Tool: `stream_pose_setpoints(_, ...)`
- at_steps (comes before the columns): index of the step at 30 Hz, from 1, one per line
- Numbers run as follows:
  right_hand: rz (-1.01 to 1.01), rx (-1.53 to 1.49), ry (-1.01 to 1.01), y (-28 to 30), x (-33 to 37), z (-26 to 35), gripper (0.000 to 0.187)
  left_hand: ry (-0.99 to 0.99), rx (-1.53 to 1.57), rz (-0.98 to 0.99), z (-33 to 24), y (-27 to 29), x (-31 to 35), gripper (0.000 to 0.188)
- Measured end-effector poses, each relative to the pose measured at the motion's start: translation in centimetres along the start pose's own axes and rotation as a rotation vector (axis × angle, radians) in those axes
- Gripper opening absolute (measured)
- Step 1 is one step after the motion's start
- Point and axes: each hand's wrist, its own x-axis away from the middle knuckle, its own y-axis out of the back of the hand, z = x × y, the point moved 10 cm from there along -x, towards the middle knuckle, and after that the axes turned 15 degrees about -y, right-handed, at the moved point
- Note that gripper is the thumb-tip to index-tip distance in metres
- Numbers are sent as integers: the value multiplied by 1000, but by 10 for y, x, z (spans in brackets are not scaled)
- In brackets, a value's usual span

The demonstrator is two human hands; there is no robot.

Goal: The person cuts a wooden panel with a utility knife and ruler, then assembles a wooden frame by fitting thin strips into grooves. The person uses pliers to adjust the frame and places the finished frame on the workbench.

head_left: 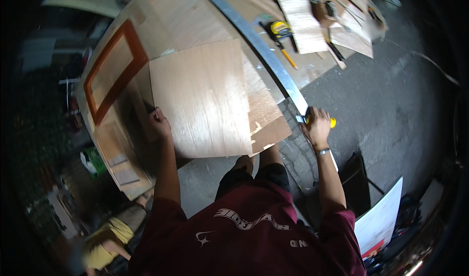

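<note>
The panel [200, 100] reaches past the near edge of the table [312, 75], and its left edge seems gripped by the left hand [160, 124]. A yellow tool [333, 123] is gripped in the right hand [317, 128], at the bar's [273, 66] near end. The overhanging part should be well supported.

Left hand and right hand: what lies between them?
In the head view: a pale plywood panel, browner wood jutting from beneath it, then grey floor.
</note>
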Motion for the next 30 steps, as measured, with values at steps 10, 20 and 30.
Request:
stream_pose_setpoints(10, 51, -216, -76, -38, 119, 25, 52, 178, -358, 174, -71, 10, 11, 39)
stream_pose_setpoints(20, 92, -174, -75, -56, 138, 62, 88, -657, 32, 764, -298, -178, -24, 119)
stream_pose_setpoints(30, 172, -246, -76, -67, 94, 101, 68, -771, 26, 812, -296, -213, -30, 139)
